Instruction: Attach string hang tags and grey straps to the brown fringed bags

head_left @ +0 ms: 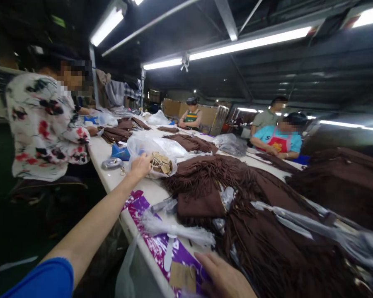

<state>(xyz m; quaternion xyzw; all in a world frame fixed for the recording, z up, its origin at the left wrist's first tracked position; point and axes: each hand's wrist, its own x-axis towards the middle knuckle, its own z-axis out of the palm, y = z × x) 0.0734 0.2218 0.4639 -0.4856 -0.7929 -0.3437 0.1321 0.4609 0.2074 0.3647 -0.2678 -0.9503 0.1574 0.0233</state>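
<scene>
Standing under tube lights (pixel 251 43), a white table (pixel 157 188) bears plastic bags (pixel 161 145).

- On our left arm we see a bright royal-blue sleeve (pixel 46 281), plain in the part that shows, with a smooth, rounded hem circling the arm.
- Past that hem, our left forearm (pixel 96 229) is bare, long and slender, narrowing toward the wrist.
- Our left hand (pixel 141 165), inside the worktop's (pixel 155 188) left edge, is ungloved, its finger outlines a little soft.
- Our right hand (pixel 226 275), at the nearer stretch of that edge, is ungloved too; we find its outline slightly blurred.
</scene>
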